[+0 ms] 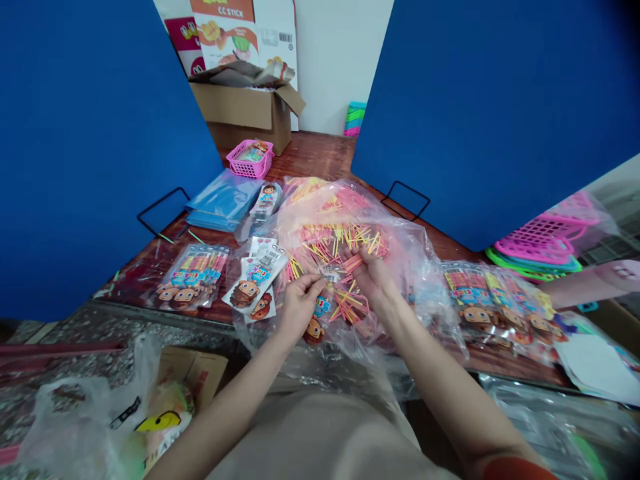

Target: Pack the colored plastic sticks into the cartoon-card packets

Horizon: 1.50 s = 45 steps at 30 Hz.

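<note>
- Left hand [299, 303] is pinched narrow, thumb and fingertips closed on the top edge of a clear packet [317, 319].
- The packet hangs lengthwise toward the person: mouth end up and away, cartoon face at the near end. There is coloured lettering above the face, too small to read.
- Right hand [376, 279] is right beside it, fingers curled round a small bundle of sticks [353, 261], pink and yellow.
- The bundle lies roughly across the view, its tips aimed left at the packet's mouth, and the two hands almost meet there.
- Both hands work over a big clear plastic bag [400, 230] spread on the wooden table [320, 157], with loose sticks lying every which way inside.
- Just left, a fan of finished packets [253, 283] shows the same cartoon faces. Further left lies another batch [193, 272], and more sit off to the right [493, 300].
- Behind them are a stack of blue sheets [223, 200] and a pink basket [250, 159].
- At the back an open cardboard box [245, 110] sits in front of a printed carton [235, 27], which reads "CC STICK".
- Blue partition boards [75, 147] stand on either side, and pink and green baskets [540, 245] are stacked far right.
</note>
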Available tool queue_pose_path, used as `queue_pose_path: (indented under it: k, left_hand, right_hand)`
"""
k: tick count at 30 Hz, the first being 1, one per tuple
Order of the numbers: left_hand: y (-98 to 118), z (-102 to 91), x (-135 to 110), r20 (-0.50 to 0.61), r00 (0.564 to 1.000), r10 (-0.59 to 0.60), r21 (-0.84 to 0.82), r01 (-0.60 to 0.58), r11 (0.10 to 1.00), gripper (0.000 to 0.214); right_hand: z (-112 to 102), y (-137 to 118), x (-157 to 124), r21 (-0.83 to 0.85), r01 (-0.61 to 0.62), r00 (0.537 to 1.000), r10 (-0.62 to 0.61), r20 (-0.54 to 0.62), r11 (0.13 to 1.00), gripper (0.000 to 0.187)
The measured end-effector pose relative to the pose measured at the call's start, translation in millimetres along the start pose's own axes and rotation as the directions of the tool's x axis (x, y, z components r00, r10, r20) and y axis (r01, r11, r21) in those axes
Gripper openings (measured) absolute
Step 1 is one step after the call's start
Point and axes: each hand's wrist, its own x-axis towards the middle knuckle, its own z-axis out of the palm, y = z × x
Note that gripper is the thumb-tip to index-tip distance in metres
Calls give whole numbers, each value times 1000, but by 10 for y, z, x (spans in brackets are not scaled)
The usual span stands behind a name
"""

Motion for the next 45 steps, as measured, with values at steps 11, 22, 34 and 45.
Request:
queue_pose_path:
  k: [11,22,34,45]
  left_hand:
    - [26,78,2,-28,999,-22,-125,19,992,18]
    - [15,95,15,4,987,-162,-154,161,975,29]
    - [111,155,-1,-4,993,-115,-225,111,968,23]
    - [73,134,22,-3,988,-157,-245,151,958,28]
  right_hand:
    - [458,-362,-312,93,200,965,-212,154,975,21]
    - [479,-395,-404,-65,332,935,-319,158,941,23]
    - [395,-195,-498,-342,318,933,-229,276,884,34]
    - [337,-231,-389,-341,262,962,-217,165,903,29]
